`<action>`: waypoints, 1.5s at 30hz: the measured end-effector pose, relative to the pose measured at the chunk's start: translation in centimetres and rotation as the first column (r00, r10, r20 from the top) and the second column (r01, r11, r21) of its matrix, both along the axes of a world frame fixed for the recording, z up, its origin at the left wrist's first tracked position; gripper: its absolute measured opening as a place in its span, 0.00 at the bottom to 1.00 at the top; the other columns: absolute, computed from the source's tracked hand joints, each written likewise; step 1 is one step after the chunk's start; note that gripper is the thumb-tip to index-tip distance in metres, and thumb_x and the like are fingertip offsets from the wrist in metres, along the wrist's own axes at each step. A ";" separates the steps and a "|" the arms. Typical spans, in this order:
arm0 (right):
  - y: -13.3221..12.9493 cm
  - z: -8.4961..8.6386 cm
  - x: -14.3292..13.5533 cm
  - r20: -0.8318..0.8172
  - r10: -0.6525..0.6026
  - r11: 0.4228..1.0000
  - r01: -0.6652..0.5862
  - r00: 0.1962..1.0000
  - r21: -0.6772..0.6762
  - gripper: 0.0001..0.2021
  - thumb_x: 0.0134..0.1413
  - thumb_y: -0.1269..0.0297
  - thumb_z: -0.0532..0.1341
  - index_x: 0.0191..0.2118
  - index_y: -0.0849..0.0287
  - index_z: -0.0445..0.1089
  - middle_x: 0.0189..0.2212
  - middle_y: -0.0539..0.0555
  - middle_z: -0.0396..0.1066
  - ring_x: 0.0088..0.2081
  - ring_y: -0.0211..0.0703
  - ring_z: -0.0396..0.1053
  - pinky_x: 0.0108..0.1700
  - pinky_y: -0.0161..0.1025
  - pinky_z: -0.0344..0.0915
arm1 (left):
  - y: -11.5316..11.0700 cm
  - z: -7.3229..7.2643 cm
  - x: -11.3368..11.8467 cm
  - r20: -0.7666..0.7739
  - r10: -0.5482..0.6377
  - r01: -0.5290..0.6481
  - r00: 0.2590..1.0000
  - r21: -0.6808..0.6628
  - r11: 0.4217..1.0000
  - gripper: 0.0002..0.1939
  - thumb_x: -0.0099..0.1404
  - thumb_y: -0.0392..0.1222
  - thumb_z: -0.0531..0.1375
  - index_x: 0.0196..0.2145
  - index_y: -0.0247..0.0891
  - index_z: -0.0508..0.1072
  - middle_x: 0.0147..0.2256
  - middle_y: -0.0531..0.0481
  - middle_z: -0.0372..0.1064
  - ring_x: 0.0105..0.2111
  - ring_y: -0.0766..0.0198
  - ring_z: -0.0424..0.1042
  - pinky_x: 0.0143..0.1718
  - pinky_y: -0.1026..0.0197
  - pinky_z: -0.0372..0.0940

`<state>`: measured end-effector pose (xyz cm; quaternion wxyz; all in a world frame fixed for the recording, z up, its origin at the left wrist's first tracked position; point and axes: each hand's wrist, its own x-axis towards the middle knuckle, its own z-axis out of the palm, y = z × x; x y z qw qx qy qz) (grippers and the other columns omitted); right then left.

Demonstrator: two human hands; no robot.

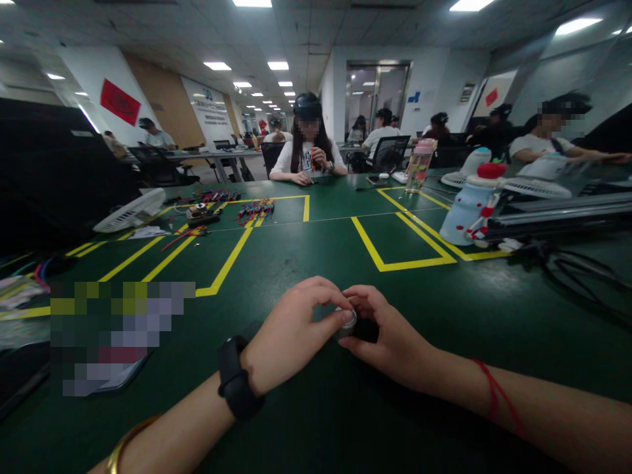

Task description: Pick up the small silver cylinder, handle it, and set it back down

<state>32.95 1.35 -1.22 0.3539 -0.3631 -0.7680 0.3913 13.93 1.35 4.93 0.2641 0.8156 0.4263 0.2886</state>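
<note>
Between my hands, just above the green table, is a small round silvery object. My left hand, with a black band on its wrist, closes its thumb and fingers on the top of this object. From the right, my right hand curves round the object's side, thumb in front and fingers behind. The fingers cover most of the object, so what it is cannot be made out.
Coloured wires and a small motor-like part lie at the back left. A blue bottle and a pink-lidded bottle stand at the right. A person sits opposite.
</note>
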 end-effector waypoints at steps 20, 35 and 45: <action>0.2 0.0 0.3 0.064 -0.115 0.991 0.110 0.991 0.075 0.28 0.46 0.69 0.62 0.55 0.57 0.56 0.46 0.55 0.65 0.46 0.38 0.66 0.50 0.39 0.65 | 0.0 -4.8 -0.5 -0.100 0.076 -0.076 0.992 -0.001 0.997 0.03 0.61 0.42 0.63 0.32 0.43 0.78 0.37 0.50 0.74 0.42 0.56 0.70 0.45 0.52 0.63; 0.8 3.0 22.9 0.406 -0.794 0.575 0.777 0.453 0.256 0.30 0.47 0.48 0.64 0.55 0.56 0.64 0.42 0.65 0.70 0.35 0.46 0.70 0.33 0.43 0.66 | -2.6 -2.4 -14.5 0.017 0.586 -0.546 0.810 -0.341 0.765 0.15 0.64 0.53 0.57 0.42 0.42 0.74 0.35 0.53 0.74 0.36 0.59 0.72 0.39 0.61 0.66; 1.0 2.6 21.3 0.366 -0.889 0.455 0.437 0.275 0.776 0.32 0.54 0.44 0.57 0.59 0.58 0.59 0.55 0.69 0.60 0.59 0.63 0.55 0.58 0.56 0.52 | -2.6 -3.4 -14.8 -0.003 0.617 -0.586 0.787 -0.321 0.744 0.19 0.64 0.57 0.56 0.42 0.40 0.72 0.34 0.52 0.73 0.36 0.58 0.71 0.38 0.61 0.66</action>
